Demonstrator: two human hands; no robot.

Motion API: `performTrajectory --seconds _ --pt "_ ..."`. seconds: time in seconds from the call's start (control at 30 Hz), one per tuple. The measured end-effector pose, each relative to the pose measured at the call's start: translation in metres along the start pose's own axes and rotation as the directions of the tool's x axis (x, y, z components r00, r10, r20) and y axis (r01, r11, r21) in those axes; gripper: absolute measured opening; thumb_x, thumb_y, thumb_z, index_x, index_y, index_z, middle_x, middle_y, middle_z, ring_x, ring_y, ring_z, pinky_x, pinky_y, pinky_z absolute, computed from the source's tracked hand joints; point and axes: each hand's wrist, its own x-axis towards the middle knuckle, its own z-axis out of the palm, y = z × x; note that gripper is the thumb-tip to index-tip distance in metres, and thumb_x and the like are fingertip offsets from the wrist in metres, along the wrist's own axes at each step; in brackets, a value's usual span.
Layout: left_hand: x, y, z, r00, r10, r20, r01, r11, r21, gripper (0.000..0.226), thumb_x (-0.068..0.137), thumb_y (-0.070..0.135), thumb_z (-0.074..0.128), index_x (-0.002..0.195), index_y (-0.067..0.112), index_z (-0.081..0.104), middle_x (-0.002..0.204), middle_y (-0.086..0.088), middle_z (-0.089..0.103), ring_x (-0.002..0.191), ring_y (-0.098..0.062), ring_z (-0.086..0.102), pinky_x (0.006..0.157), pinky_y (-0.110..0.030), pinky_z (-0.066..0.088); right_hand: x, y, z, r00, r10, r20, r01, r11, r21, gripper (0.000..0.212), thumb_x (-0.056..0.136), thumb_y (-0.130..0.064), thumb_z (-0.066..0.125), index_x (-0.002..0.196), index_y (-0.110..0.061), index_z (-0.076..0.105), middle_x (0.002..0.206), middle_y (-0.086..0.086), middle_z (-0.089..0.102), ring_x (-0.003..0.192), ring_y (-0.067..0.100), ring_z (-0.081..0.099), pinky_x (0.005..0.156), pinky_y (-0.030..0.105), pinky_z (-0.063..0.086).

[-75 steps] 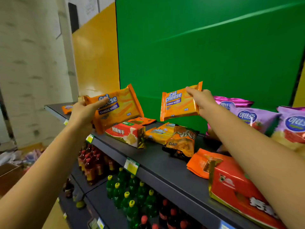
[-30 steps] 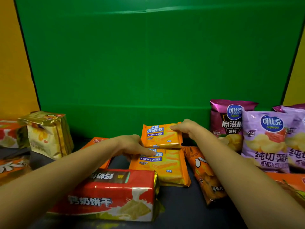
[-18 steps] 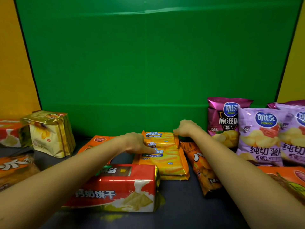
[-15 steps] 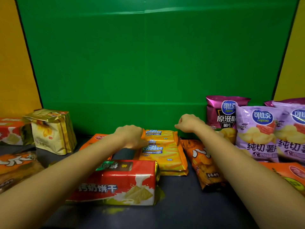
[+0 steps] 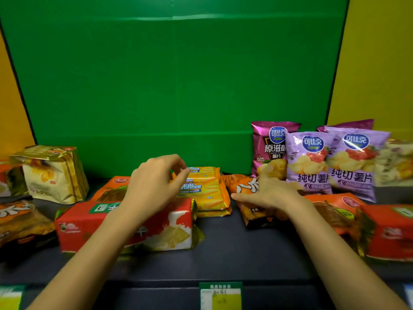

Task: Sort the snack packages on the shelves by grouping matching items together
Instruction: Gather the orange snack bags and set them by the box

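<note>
Hands: left hand [image 5: 154, 189] loosely curled, empty, at the left edge of the Cal Cheese stack [image 5: 205, 189]; right hand [image 5: 268, 193] flat-fingered, resting on the orange snack bag [image 5: 248, 186].
Left of stack: red biscuit pack [image 5: 125, 224], touching its front corner.
Stack: wafer packs piled on the shelf [image 5: 223, 242].
Change: both packs held aloft earlier now lie on the stack, released.
Meaning: wafer group looks complete; orange bag, just right of the stack, probably next.

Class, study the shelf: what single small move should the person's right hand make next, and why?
Probably the right hand should curl its fingers round the orange bag it rests on and carry it left: the Cal Cheese stack looks grouped, and a seemingly matching far-left bag lies apart.
</note>
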Motion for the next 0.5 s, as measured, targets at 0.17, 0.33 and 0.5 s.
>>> performTrajectory --seconds 0.17,0.33,0.5 --pt "-0.016 0.017 0.002 0.997 0.055 -0.053 -0.057 0.997 -0.045 0.043 0.075 0.055 0.036 0.084 0.025 0.065 0.077 0.011 0.067 0.073 -0.020 0.064 0.063 -0.033 0.050 0.004 0.006 0.017 0.999 0.038 0.038 -0.044 0.987 0.152 0.101 0.071 -0.061 0.059 0.145 -0.012 0.012 0.145 0.015 0.038 0.131 0.036 0.039 0.104 0.042 0.037" --pt "-0.033 0.027 -0.001 0.993 0.034 -0.117 -0.042 0.996 -0.072 0.034 0.079 0.049 0.042 0.081 0.023 0.064 0.072 0.011 0.065 0.068 -0.014 0.062 0.060 -0.031 0.049 -0.004 0.015 0.020 0.983 0.014 -0.185 0.050 0.940 0.339 0.086 0.073 -0.049 0.063 0.139 -0.013 0.020 0.136 0.015 0.047 0.122 0.038 0.048 0.097 0.045 0.042" --pt "-0.061 0.023 -0.009 0.975 -0.057 -0.215 0.044 0.997 -0.066 0.027 0.082 0.040 0.047 0.084 0.018 0.064 0.080 0.007 0.067 0.075 -0.011 0.060 0.070 -0.029 0.046 -0.020 0.013 0.005 0.867 -0.054 -0.496 0.296 0.856 0.424 0.080 0.073 -0.046 0.067 0.137 -0.018 0.027 0.136 0.008 0.048 0.120 0.033 0.050 0.093 0.045 0.043"
